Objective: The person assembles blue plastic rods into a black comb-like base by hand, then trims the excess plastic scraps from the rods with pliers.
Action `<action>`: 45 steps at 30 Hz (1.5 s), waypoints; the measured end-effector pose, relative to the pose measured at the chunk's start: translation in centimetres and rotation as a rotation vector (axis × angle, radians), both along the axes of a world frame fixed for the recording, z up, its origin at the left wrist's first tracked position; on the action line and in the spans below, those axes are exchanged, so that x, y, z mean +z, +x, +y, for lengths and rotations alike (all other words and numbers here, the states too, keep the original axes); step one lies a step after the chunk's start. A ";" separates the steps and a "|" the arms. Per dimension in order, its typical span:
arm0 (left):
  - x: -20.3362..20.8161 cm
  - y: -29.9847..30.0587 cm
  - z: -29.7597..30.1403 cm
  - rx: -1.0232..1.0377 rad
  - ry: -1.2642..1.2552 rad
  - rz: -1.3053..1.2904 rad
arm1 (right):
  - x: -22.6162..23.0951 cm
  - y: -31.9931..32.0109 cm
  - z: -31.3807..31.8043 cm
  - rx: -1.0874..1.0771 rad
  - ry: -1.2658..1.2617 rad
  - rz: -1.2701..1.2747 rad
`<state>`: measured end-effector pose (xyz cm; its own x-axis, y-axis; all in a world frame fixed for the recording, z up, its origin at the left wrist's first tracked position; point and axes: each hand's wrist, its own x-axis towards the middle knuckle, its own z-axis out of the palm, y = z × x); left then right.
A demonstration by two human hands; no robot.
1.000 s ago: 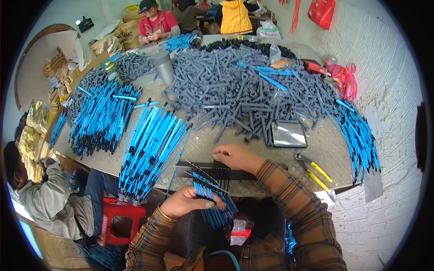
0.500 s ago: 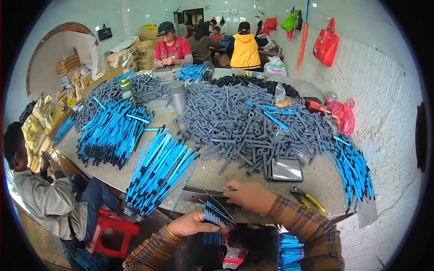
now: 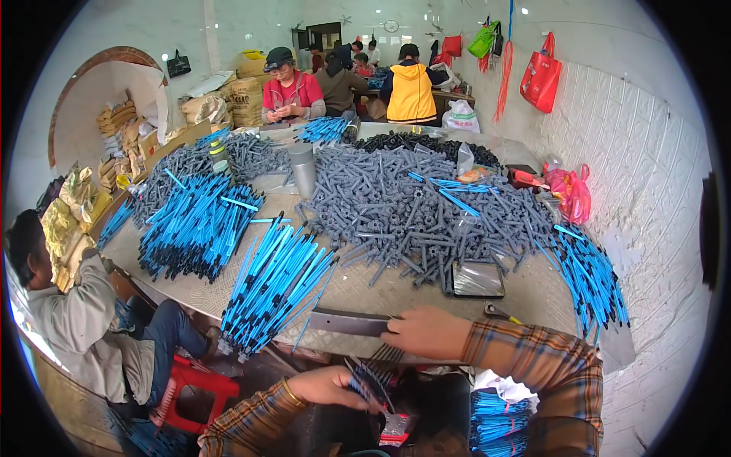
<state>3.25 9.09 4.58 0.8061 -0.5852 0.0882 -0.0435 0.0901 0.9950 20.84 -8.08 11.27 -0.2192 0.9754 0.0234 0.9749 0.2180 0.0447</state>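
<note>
My left hand (image 3: 335, 386) is closed round a bundle of thin dark and blue sticks (image 3: 368, 379), held low in front of the table's near edge. Above it, my right hand (image 3: 428, 333) has its fingers curled at the right end of a dark flat metal bar (image 3: 343, 321). That bar lies along the table edge. Several thin dark rods show just under the right fingers, but what these fingers pinch is hidden. Left of the bar, a fanned heap of blue-and-black sticks (image 3: 274, 286) lies on the table.
A large pile of grey plastic tubes (image 3: 411, 202) covers the table's middle. More blue sticks (image 3: 586, 278) lie at right, beside a film-topped black tray (image 3: 477, 279) and partly hidden yellow-handled pliers (image 3: 502, 314). A person (image 3: 91, 320) sits at left by a red stool (image 3: 199, 392).
The bundle in my left hand has tilted and shows less blue. My right hand has shifted slightly right, and its forearm now covers most of the pliers. The person at left has raised an arm.
</note>
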 end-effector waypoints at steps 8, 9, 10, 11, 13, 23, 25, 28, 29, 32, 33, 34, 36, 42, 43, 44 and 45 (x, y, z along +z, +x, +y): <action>1.5 -10.1 -4.3 0.029 0.256 0.450 | -8.9 -8.8 -6.3 -0.090 -0.247 0.123; 2.1 -11.2 -4.5 0.070 0.294 0.534 | -11.1 -10.2 -7.0 -0.103 -0.189 0.323; 2.6 -11.9 -4.8 0.117 0.329 0.616 | -12.6 -11.0 -7.4 -0.109 -0.131 0.520; 2.9 -12.4 -5.2 0.165 0.362 0.699 | -13.8 -11.7 -7.7 -0.107 -0.130 0.522; 3.5 -12.7 -5.4 0.215 0.412 0.657 | -15.7 -13.1 -8.0 -0.172 -0.202 0.737; 2.5 -9.8 -9.9 0.517 0.246 -0.523 | -12.2 -14.3 -8.9 -0.087 -0.675 1.189; 1.1 -9.2 -10.6 0.543 0.245 -0.475 | -13.5 -14.5 -9.3 -0.130 -0.466 1.384; -0.3 -8.8 -11.1 0.558 0.237 -0.375 | -12.8 -14.5 -8.3 -0.134 -0.219 1.454; -0.3 -8.5 -11.0 0.652 0.271 -0.340 | -11.6 -14.5 -7.5 -0.115 -0.064 1.421; -0.3 -7.8 -11.2 0.787 0.299 -0.241 | -13.2 -16.5 -7.0 -0.291 0.158 1.460; -0.4 -7.8 -10.8 0.819 0.369 -0.264 | -14.0 -17.2 -6.6 -0.427 0.238 1.516; -0.4 -7.9 -10.4 0.849 0.440 -0.289 | -14.2 -17.8 -6.3 -0.448 0.232 1.524; -0.4 -7.2 -9.2 0.862 0.501 -0.316 | -14.3 -18.2 -5.0 -0.540 0.398 1.571; -0.2 -6.0 -7.3 0.755 0.051 0.117 | -15.2 -17.2 -3.4 -0.638 0.397 1.590; -0.5 -5.9 -7.4 0.712 -0.155 0.343 | -15.4 -16.9 -3.4 -0.659 0.369 1.635; -1.3 -5.7 -7.8 0.701 -0.161 0.343 | -15.7 -16.5 -3.4 -0.679 0.340 1.681; -2.1 -5.9 -8.2 0.838 -0.203 0.213 | -15.6 -16.5 -3.2 -0.681 0.302 1.738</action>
